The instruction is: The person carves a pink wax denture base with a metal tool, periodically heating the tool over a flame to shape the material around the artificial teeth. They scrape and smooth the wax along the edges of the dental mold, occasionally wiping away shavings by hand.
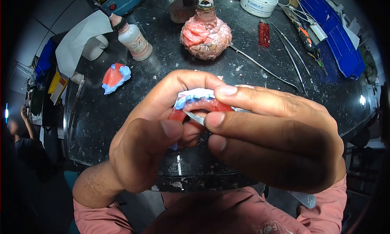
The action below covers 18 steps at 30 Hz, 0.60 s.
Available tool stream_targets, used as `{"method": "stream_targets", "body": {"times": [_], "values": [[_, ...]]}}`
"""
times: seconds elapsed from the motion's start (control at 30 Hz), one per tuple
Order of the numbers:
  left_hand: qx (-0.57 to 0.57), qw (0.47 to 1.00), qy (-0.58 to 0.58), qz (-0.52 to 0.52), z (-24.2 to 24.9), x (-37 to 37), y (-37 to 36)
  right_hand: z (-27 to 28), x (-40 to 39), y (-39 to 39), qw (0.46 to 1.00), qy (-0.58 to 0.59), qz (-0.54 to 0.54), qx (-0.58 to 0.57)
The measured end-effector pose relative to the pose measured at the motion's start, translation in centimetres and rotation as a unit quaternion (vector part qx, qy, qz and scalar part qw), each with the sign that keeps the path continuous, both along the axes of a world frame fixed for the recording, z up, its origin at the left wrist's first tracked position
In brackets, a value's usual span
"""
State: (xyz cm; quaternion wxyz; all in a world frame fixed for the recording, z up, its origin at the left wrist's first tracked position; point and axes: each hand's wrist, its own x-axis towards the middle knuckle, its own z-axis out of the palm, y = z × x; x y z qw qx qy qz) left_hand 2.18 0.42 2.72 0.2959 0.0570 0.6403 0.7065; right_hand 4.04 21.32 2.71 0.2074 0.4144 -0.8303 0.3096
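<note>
In the head view, my left hand (142,132) is closed around a dental wax rim (219,107), a red arch with blue and white impression material along its upper edge. My right hand (276,132) pinches a small knife (196,118), whose pointed metal blade reaches inside the arch, close to the wax. My right index fingertip rests on the rim's right side. Most of the knife's handle is hidden by my fingers. A second red and blue wax piece (116,78) lies on the dark table, left of my hands.
Beyond my hands stand a wax-caked round lamp (206,37) and a plastic bottle (136,43). Metal instruments (292,57), a red block (264,34), a white tub (260,2) and a blue tray (331,34) are on the right. Another person (24,136) is at far left.
</note>
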Motion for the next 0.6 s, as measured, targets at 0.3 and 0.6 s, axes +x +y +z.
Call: {"method": "stream_targets", "body": {"times": [0.3,0.6], "values": [[0.012,1.0,-0.01,0.001,-0.1,0.0,-0.1,1.0,1.1,-0.9,0.991,-0.106,-0.074,-0.031],[-0.016,1.0,-0.011,-0.023,0.1,0.0,-0.1,-0.4,-0.1,-0.1,0.996,0.087,0.008,-0.02]]}}
